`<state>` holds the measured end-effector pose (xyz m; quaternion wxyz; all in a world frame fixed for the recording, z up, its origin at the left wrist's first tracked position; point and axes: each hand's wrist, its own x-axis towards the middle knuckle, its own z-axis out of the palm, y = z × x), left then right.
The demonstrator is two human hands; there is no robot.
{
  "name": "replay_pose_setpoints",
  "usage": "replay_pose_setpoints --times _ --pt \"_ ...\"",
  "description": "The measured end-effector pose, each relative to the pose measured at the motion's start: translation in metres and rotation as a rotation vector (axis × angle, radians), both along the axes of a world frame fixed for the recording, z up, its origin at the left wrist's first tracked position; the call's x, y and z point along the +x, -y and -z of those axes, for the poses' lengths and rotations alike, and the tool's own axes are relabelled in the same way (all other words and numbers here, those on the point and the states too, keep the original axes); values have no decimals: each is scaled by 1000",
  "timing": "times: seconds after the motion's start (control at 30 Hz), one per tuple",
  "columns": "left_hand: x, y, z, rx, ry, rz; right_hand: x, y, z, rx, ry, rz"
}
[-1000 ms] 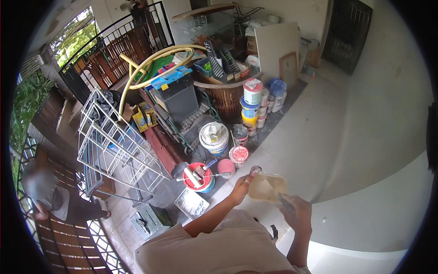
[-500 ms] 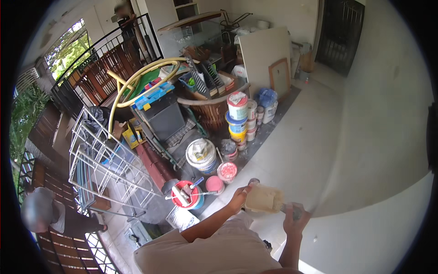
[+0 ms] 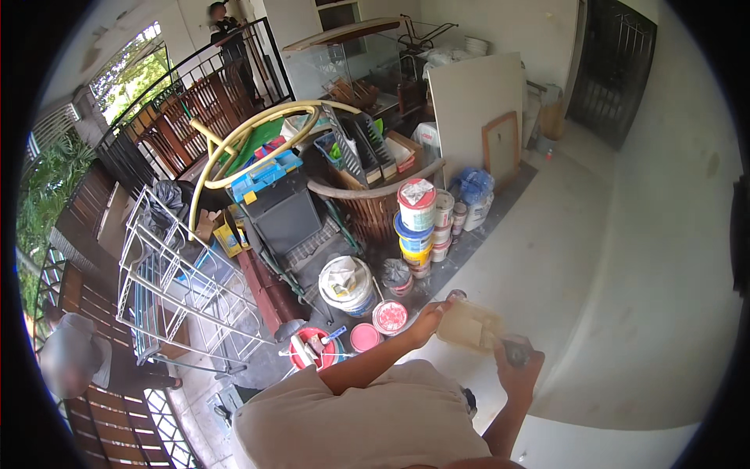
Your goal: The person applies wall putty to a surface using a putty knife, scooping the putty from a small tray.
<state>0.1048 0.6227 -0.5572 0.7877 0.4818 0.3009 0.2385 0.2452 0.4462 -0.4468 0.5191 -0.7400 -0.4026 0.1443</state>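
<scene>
A tray (image 3: 462, 324) is held by the left hand (image 3: 429, 320); a grey tool (image 3: 515, 353) (reaching toward the tray) is gripped by the right hand (image 3: 520, 375).

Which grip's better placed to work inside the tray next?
Probably the right grip: it holds a grey tool by the tray's right end, while the left grip is occupied holding the left end.
</scene>
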Motion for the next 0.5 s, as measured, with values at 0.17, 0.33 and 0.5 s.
replay_pose_setpoints --times 0.17,0.33,0.5 --pt "39 -29 8 147 152 129 41 -29 12 8 -36 250" --pt "92 -30 6 70 31 -5 111 -57 11 133 -70 17" --pt "148 -20 4 -36 103 -165 190 -68 -12 18 -41 -128"
